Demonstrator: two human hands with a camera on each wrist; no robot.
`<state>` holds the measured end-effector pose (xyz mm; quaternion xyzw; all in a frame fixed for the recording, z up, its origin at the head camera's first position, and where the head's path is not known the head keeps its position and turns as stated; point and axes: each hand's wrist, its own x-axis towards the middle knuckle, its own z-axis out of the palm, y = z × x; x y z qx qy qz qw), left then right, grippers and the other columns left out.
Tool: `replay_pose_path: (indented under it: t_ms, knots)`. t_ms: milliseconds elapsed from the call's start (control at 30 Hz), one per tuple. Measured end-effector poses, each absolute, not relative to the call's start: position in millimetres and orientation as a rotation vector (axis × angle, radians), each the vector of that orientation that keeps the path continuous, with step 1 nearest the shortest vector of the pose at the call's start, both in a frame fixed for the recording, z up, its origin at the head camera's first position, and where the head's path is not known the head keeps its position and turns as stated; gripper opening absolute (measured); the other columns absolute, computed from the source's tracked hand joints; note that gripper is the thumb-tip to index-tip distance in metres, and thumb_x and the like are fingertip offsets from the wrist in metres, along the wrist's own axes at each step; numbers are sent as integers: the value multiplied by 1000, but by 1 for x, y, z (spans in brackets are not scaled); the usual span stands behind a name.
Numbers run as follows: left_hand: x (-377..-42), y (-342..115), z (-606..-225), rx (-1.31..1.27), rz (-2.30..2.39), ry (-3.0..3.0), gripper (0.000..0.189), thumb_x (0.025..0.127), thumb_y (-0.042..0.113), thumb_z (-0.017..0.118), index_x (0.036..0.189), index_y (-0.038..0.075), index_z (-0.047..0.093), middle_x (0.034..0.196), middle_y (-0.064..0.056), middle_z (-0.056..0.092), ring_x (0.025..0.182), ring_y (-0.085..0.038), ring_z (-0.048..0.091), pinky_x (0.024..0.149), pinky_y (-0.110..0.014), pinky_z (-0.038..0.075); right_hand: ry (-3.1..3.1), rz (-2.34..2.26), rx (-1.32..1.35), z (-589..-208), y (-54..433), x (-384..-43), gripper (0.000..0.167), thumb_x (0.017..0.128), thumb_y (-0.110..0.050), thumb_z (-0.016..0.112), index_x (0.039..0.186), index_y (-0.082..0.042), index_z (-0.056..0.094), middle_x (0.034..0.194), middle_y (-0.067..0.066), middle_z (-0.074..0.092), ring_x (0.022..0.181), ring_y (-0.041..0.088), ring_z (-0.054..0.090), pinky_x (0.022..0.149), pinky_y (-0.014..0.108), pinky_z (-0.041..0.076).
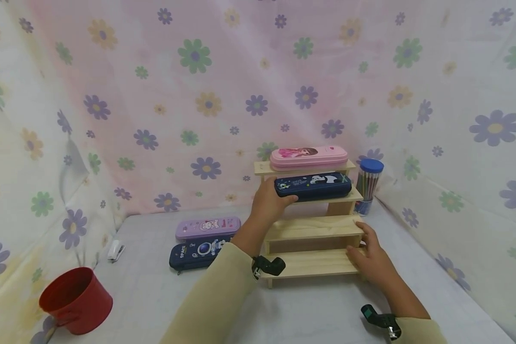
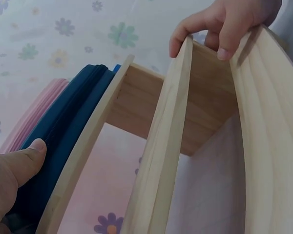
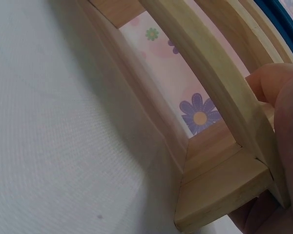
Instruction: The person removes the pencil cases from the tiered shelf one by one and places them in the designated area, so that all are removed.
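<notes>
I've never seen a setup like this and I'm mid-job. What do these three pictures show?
No machine: just a person's bare left hand and right hand. The wide picture is taken from the head; the others come from the left wrist camera and right wrist camera. The left hand holds the panda case by its left end, at the second-highest tier of the wooden shelf; the right hand grips the shelf's right side. A pink case tops the shelf. On the table are a purple case, astronaut case, red bucket and blue-lidded jar.

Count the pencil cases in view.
4: pink case on the top shelf; panda case in the left hand at the shelf below; purple case and space case at left on the table.
</notes>
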<state>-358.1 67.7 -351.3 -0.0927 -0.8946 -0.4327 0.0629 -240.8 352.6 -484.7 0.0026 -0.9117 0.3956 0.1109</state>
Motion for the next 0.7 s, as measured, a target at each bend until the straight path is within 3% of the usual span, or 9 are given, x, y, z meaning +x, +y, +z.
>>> replay_pose_path:
  t_ms: [700]
  knots:
    - [-354,56,-347,-314,-1327,-2711,81,85,43,88,152,16,50,142,-5,62,126,-26,60,109,-47,49,-2712,1149,-26,-482,351,-240,84,106,-35,60,167,-26,3,159,37,35,136,60,48,101,79,41]
